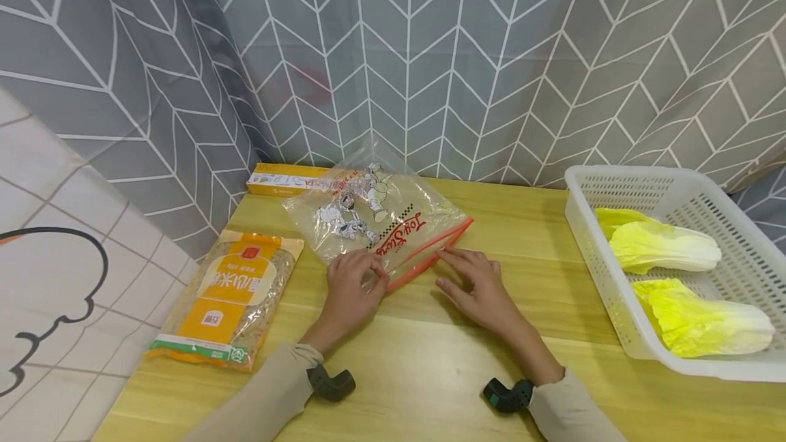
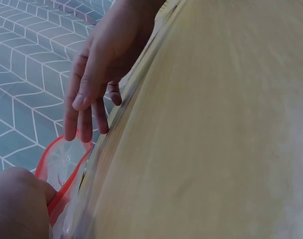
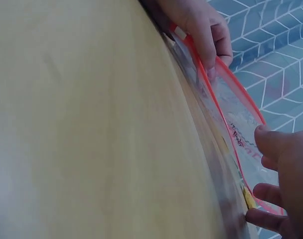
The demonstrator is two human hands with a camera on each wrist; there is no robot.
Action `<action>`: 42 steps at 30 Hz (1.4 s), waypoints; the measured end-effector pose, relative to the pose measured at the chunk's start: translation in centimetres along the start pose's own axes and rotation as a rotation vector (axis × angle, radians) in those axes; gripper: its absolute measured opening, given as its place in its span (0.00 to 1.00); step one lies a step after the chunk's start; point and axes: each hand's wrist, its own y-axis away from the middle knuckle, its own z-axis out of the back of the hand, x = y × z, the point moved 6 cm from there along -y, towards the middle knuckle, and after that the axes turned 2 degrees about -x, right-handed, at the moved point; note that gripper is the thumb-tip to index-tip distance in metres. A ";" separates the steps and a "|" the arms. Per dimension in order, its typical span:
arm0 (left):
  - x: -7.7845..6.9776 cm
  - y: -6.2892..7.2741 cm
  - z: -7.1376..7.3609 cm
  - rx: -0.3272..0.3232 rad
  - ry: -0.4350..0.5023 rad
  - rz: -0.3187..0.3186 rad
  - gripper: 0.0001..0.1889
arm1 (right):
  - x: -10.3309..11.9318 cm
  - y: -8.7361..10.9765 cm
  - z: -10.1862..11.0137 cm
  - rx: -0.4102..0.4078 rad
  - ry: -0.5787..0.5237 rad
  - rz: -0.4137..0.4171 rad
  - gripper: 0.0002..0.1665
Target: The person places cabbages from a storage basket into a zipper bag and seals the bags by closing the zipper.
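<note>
A clear plastic zip bag point(image 1: 424, 207) with cartoon figures and "Toy Story" lettering lies on the wooden table, its red-edged mouth toward me. My left hand point(image 1: 355, 285) pinches that red edge point(image 3: 195, 52) at the mouth's near left end. At the opposite end is my right hand point(image 1: 482, 285), fingertips right at the red strip, fingers extended and spread. Between the hands the two red edges stand apart, as both wrist views show. In the left wrist view the right hand point(image 2: 104, 64) hangs over the mouth with straight fingers.
Left of the bag lies an orange-and-clear food packet point(image 1: 215, 292). A yellow-and-white box point(image 1: 279, 179) sits partly under the bag by the patterned curtain point(image 1: 430, 53). At the right, a white perforated basket point(image 1: 592, 271) holds two yellow-green cabbage pieces point(image 1: 666, 247).
</note>
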 end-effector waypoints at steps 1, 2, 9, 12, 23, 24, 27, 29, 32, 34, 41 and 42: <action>0.0 0.0 0.0 0.005 -0.001 0.004 0.08 | 0.0 0.0 0.1 0.007 -0.004 -0.009 0.31; 0.0 0.0 -0.1 0.008 -0.001 0.007 0.08 | 0.0 0.0 0.2 0.012 -0.005 -0.015 0.31; -0.4 0.0 0.1 -0.006 -0.015 -0.010 0.09 | 0.6 -0.3 1.7 0.019 0.003 0.006 0.28; -0.4 0.0 0.2 -0.008 -0.014 -0.013 0.08 | 0.7 -0.6 2.6 0.031 0.004 0.004 0.28; -0.2 -0.1 -0.1 0.027 -0.016 0.009 0.07 | 0.7 -1.0 6.7 0.073 0.013 -0.014 0.28; -0.2 -0.1 -0.1 0.023 -0.018 0.006 0.07 | 0.9 -1.1 7.1 0.079 0.029 -0.010 0.28; -0.2 0.0 0.0 0.009 -0.015 -0.001 0.06 | 1.1 -1.5 8.2 0.101 0.067 -0.001 0.27; -0.2 0.0 0.2 -0.002 -0.015 -0.007 0.06 | 1.3 -1.8 8.9 0.120 0.083 0.002 0.28; -0.3 0.0 0.3 -0.003 -0.018 -0.011 0.06 | 1.4 -2.4 9.9 0.145 0.096 0.018 0.28; -0.3 -0.1 0.4 -0.001 -0.016 -0.011 0.06 | 1.5 -2.8 10.6 0.159 0.107 0.048 0.28; -0.2 0.0 0.1 0.019 -0.004 0.020 0.06 | 1.3 -3.1 13.1 0.212 0.141 0.040 0.29; -0.2 0.0 0.1 0.019 -0.003 0.021 0.07 | 1.2 -3.0 13.5 0.218 0.143 0.030 0.28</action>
